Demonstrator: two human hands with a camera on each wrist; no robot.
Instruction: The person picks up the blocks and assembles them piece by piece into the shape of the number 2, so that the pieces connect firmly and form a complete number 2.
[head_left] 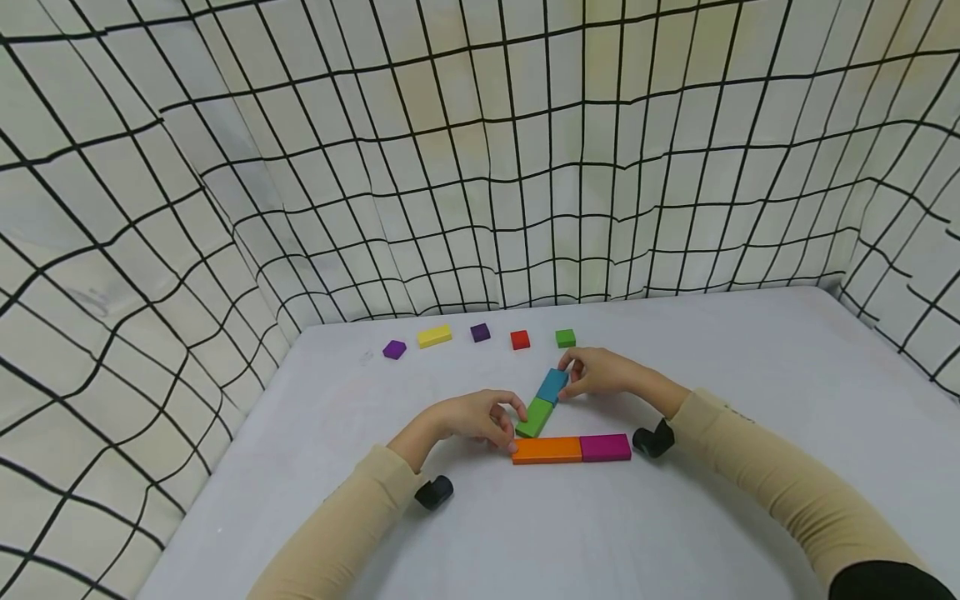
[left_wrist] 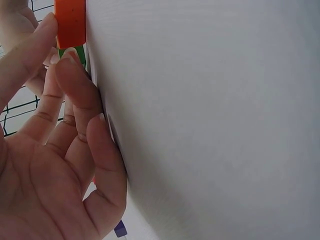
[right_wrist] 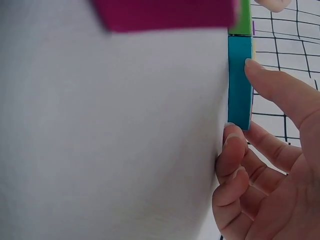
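Note:
In the head view an orange block (head_left: 546, 451) and a magenta block (head_left: 606, 447) lie end to end in a row. Behind them, a green block (head_left: 534, 417) and a blue block (head_left: 552, 385) form a slanted line, end against end. My left hand (head_left: 468, 417) rests at the row's left end, thumb on the orange block and a fingertip by the green block. My right hand (head_left: 600, 372) holds the blue block at its far end, the thumb (right_wrist: 272, 80) on its side and other fingers at its end. Some left fingertips are partly hidden.
Along the table's (head_left: 330, 467) back lie a purple block (head_left: 394, 349), a yellow block (head_left: 435, 336), a dark purple block (head_left: 480, 332), a red block (head_left: 520, 340) and a small green block (head_left: 566, 337). White walls with black grid netting (head_left: 487, 167) stand around the table.

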